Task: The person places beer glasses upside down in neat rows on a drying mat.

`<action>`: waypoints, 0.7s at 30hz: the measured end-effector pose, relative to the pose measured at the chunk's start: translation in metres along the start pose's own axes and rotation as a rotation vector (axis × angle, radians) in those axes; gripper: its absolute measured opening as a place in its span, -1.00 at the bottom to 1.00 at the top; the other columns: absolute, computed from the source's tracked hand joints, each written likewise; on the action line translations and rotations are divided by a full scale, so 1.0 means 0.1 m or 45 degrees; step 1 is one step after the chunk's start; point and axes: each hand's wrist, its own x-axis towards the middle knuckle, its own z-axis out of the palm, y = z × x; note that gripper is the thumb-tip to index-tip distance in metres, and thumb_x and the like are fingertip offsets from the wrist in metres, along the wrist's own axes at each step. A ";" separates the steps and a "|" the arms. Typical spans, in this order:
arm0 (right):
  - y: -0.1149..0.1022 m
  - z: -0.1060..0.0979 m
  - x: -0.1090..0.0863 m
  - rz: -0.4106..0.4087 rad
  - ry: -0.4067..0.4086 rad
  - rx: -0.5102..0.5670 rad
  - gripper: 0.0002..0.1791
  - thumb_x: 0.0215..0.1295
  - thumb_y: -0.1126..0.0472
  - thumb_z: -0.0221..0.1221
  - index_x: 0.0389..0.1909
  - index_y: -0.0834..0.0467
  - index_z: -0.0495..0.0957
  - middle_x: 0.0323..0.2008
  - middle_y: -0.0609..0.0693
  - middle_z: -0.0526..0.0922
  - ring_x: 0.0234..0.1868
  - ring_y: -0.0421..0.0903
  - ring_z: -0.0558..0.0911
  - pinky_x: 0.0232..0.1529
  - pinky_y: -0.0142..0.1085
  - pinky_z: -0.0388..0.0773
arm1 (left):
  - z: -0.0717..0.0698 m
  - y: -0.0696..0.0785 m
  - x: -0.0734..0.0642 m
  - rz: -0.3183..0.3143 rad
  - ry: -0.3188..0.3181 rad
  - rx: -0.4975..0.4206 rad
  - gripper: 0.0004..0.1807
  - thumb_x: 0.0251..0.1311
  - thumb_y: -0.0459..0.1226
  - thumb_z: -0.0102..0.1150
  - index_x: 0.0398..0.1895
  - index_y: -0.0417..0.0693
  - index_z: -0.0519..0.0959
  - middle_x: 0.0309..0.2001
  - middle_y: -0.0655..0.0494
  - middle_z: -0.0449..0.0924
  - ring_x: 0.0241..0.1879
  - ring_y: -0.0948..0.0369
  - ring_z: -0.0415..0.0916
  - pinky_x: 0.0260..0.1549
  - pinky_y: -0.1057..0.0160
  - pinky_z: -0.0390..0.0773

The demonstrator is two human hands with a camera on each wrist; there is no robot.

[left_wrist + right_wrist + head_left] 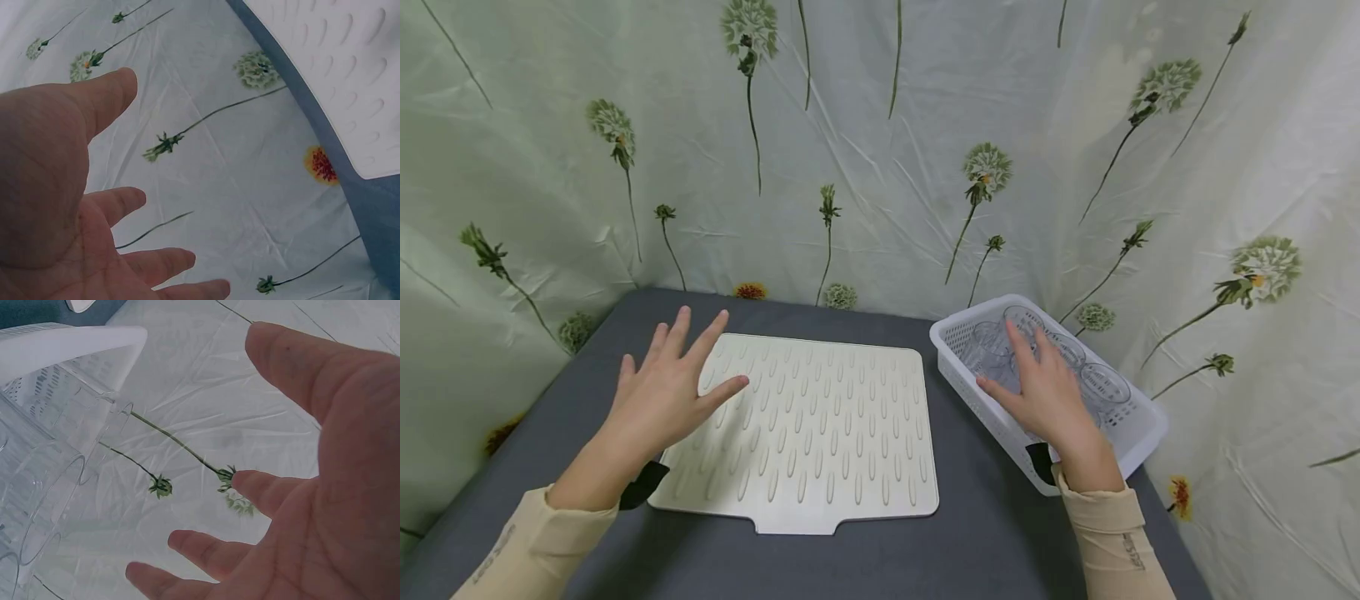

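My left hand point(658, 396) is held above the left edge of a white draining board point(820, 425), fingers spread and holding nothing. That board has rows of raised oval ridges and a short lip at its front. Over a white plastic basket point(981, 417) hovers my right hand point(1048, 392), its fingers also apart and nothing in them. Inside the basket are several clear cups point(1105, 383), partly hidden by the hand. The right wrist view shows the cups point(56, 500) sideways, apart from the fingers point(200, 550).
A dark grey cloth point(880, 562) covers the table under board and basket. Behind it and at the sides hangs a pale curtain point(880, 167) printed with dandelions. The basket stands at the table's right edge, a short gap from the board.
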 end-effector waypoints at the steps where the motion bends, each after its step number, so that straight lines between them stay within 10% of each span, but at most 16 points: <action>1: 0.01 0.00 0.03 -0.012 0.004 -0.003 0.06 0.53 -0.17 0.27 0.77 0.11 -0.11 0.66 0.54 -0.09 0.60 0.63 0.05 0.47 0.61 0.08 | 0.00 0.00 -0.01 0.004 0.000 -0.004 0.11 0.40 0.30 0.25 0.80 0.34 -0.17 0.74 -0.38 -0.31 0.64 -0.52 -0.17 0.32 -0.79 -0.08; 10: 0.07 -0.03 0.21 -0.037 -0.071 0.108 0.05 0.55 -0.17 0.24 0.76 0.17 -0.11 0.65 0.52 -0.04 0.60 0.59 0.10 0.47 0.56 0.18 | 0.03 0.05 -0.10 0.068 0.082 -0.062 0.07 0.39 0.19 0.35 0.79 0.24 -0.03 0.65 -0.46 0.04 0.48 -0.53 0.23 0.08 -0.65 0.45; 21: 0.16 0.00 0.44 -0.013 -0.117 0.192 0.02 0.56 -0.15 0.23 0.74 0.22 -0.07 0.61 0.53 0.05 0.60 0.52 0.15 0.50 0.48 0.23 | 0.07 0.00 -0.19 0.125 0.110 -0.302 -0.06 0.43 0.07 0.37 0.74 0.09 0.14 0.41 -0.35 0.39 0.23 -0.26 0.56 -0.04 -0.33 0.63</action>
